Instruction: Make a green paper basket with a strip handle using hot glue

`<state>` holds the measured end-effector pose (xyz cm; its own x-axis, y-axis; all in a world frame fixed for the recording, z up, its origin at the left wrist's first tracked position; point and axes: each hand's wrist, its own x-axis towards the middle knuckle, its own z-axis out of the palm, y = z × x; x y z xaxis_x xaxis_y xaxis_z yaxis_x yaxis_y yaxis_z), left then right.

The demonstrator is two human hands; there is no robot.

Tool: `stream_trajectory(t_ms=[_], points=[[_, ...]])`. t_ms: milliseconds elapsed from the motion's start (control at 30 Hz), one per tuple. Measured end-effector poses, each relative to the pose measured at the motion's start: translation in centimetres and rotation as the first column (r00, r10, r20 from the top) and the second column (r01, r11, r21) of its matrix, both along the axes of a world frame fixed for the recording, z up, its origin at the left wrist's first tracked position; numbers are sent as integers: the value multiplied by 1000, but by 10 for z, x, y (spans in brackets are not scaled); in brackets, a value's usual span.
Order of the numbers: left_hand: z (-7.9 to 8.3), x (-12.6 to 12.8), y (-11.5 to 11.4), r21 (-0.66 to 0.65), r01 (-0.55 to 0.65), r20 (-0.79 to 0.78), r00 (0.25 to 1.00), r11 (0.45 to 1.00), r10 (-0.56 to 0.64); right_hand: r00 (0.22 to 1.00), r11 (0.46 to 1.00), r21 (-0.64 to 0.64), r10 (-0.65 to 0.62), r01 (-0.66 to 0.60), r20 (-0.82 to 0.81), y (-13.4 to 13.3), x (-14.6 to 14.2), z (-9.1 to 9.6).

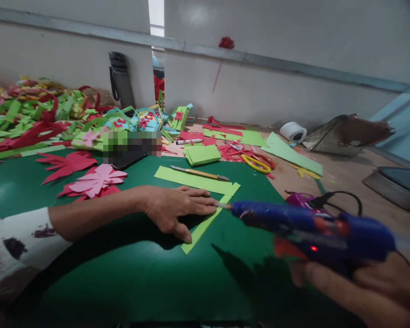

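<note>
My left hand (177, 209) lies with fingers stretched out, its thumb and fingertips resting on a narrow light-green paper strip (207, 228) on the green tabletop. A blue glue gun (294, 223) with a lit red light is gripped in my right hand (358, 287), which is partly cut off at the lower right. Its nozzle points left, close by my left fingertips and the strip. Just beyond the fingers is a wider green paper piece (191, 180), with a thin yellow-handled craft knife (201, 173) lying along its far side. One end of the strip meets this piece.
Pink and red paper flowers (97, 180) lie left, near a dark phone-like object (133, 152). Behind are a heap of paper cutouts (27, 118), a dark bottle (122, 82), a folded green paper (202, 155) and yellow-handled scissors (256, 164). A bag (345, 132) stands far right.
</note>
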<state>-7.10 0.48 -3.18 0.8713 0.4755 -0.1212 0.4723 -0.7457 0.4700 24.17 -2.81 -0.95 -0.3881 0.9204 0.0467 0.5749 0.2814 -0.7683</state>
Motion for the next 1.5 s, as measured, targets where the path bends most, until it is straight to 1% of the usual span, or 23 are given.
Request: stream_trajectory(t_ms=[67, 100, 133, 167, 200, 233, 300, 333, 400, 467, 600, 733, 833, 933, 1033, 1200, 1300, 1433, 1500], points=[[1, 1, -2, 8, 1, -24, 1000, 1000, -1, 988, 991, -29, -134, 132, -80, 15, -7, 8], [2, 1, -3, 12, 3, -39, 999, 1000, -3, 970, 980, -108, -182, 166, -162, 22, -14, 10], [3, 2, -4, 15, 6, -52, 999, 1000, -5, 918, 963, -187, -246, 194, -312, 28, -23, 11], [5, 2, -5, 17, 6, -62, 998, 1000, -5, 836, 939, -287, -307, 189, -455, 34, -33, 11], [6, 3, -6, 18, 5, -70, 998, 1000, -3, 772, 912, -387, -341, 134, -537, 39, -43, 9], [7, 4, -7, 17, 1, -78, 997, 1000, 0, 723, 893, -447, -346, 57, -598, 44, -54, 6], [9, 5, -9, 15, -8, -93, 996, 1000, 10, 649, 864, -502, -365, -31, -667, 50, -71, -5], [10, 6, -9, 15, -12, -104, 994, 1000, 14, 636, 852, -519, -364, -68, -680, 53, -76, -11], [11, 7, -11, 26, -18, -127, 992, 999, 22, 657, 815, -565, -354, -132, -665, 57, -83, -22], [11, 9, -13, 52, -27, -131, 991, 998, 34, 676, 791, -592, -351, -156, -648, 60, -84, -32], [11, 14, -20, 117, -31, -91, 995, 993, 41, 674, 791, -595, -364, -141, -643, 63, -81, -40], [9, 19, -25, 121, 14, -110, 994, 993, -1, 673, 796, -589, -361, -139, -646, 65, -80, -41], [5, 19, -26, 111, 34, -124, 992, 993, -20, 680, 799, -585, -352, -139, -643, 65, -80, -42], [1, 17, -27, 100, 27, -103, 994, 995, -17, 691, 802, -581, -341, -140, -637, 65, -79, -42], [3, 15, -30, 82, 19, -100, 995, 996, -11, 701, 804, -578, -332, -140, -631, 65, -79, -41], [12, 12, -43, 42, 0, -168, 986, 999, 7, 707, 807, -572, -319, -147, -632, 64, -80, -40], [11, 8, -54, 35, -19, -165, 986, 999, 24, 704, 810, -566, -313, -154, -638, 64, -80, -40], [7, 1, -68, 88, -64, -104, 992, 994, 73, 701, 812, -563, -311, -154, -641, 64, -80, -39], [8, -1, -74, 78, -49, -144, 988, 996, 60, 702, 812, -563, -311, -155, -641, 64, -80, -38]])
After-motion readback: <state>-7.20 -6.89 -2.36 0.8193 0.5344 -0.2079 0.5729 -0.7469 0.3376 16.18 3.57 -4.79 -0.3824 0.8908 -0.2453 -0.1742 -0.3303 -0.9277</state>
